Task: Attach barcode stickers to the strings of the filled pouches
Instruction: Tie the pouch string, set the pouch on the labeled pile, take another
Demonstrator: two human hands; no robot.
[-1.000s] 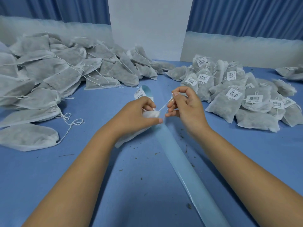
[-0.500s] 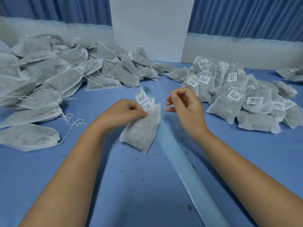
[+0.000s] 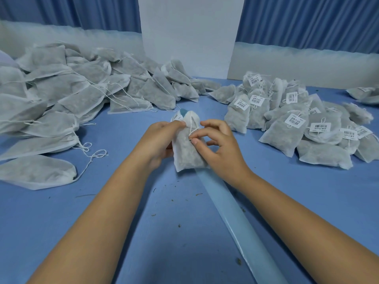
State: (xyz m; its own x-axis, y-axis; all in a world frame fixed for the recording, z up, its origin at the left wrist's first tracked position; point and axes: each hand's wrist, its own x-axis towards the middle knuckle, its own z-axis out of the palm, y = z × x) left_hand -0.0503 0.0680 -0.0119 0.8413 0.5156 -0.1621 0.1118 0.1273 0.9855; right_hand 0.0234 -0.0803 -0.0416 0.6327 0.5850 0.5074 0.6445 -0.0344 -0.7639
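A filled white pouch point(image 3: 187, 152) stands upright between my hands at the table's middle. My left hand point(image 3: 158, 140) grips its left side near the top. My right hand point(image 3: 217, 144) pinches the pouch's white string point(image 3: 192, 128) between thumb and forefinger against the pouch's front. A barcode sticker point(image 3: 176, 117) on the end of a pale blue backing strip point(image 3: 235, 214) peeks out just behind the pouch's top. The strip runs from there to the lower right.
A big heap of unlabelled pouches point(image 3: 82, 95) with loose strings fills the left side. Labelled pouches point(image 3: 295, 124) lie piled at the right. The blue table point(image 3: 164, 232) carries small herb crumbs. A white panel and blue curtains stand behind.
The pouch has turned from hanging tilted in my left hand to upright between both hands. My right hand came down from the raised string and now pinches it on the pouch's front.
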